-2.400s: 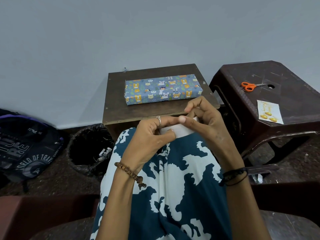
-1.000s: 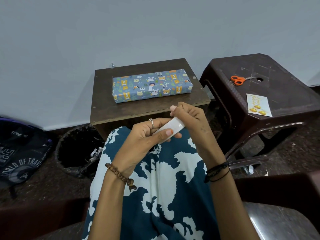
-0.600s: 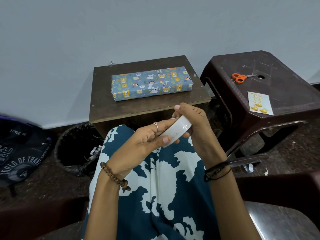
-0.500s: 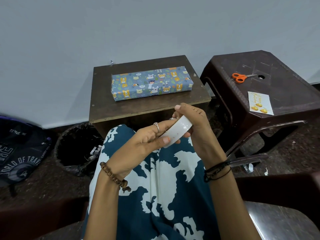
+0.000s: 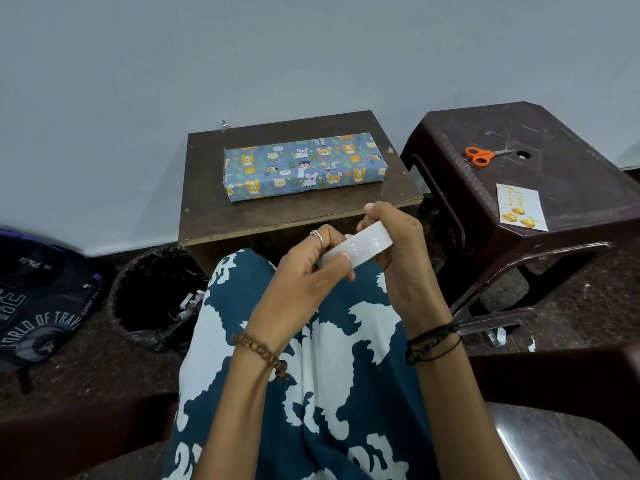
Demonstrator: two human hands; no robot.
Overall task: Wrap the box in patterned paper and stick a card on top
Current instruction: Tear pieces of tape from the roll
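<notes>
The box point(image 5: 303, 166), wrapped in blue paper with cartoon animals, lies flat on a small brown wooden table point(image 5: 277, 213) against the wall. A white card with gold print point(image 5: 520, 207) lies on the dark plastic stool point(image 5: 571, 188) to the right. Over my lap, both hands hold a white roll of tape point(image 5: 360, 245). My left hand point(image 5: 304, 271) grips its near side with the thumb on its face. My right hand point(image 5: 398, 247) closes around its far end, fingers curled over the top edge.
Orange-handled scissors point(image 5: 479, 155) lie near the back of the stool. A black-lined waste bin point(image 5: 156, 299) with paper scraps stands on the floor left of the table. A dark backpack point(image 5: 38, 303) lies at far left. Paper bits dot the floor at right.
The tape roll has turned between my hands and tilted up to the right. Both hands stay over my lap. The box, card and scissors have not moved.
</notes>
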